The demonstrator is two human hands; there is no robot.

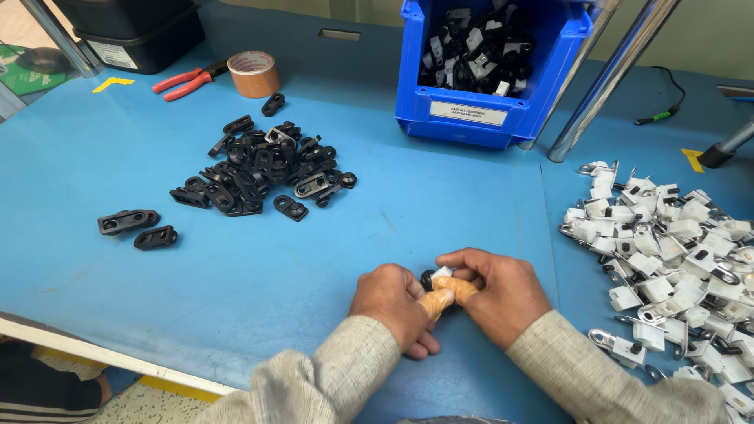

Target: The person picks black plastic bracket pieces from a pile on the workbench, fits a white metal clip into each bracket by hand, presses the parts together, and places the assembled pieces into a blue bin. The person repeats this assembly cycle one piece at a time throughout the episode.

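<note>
While both thumbs press together, the left hand and right hand clamp a small black-and-white clip between them; white clips lie right of the right hand.

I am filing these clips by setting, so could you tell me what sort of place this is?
Probably a factory assembly bench: a blue parts bin, a heap of black clips, and white clips beside the hands.

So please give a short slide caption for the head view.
Both hands press a small black-and-white clip part together between piles of black and white pieces.
</note>
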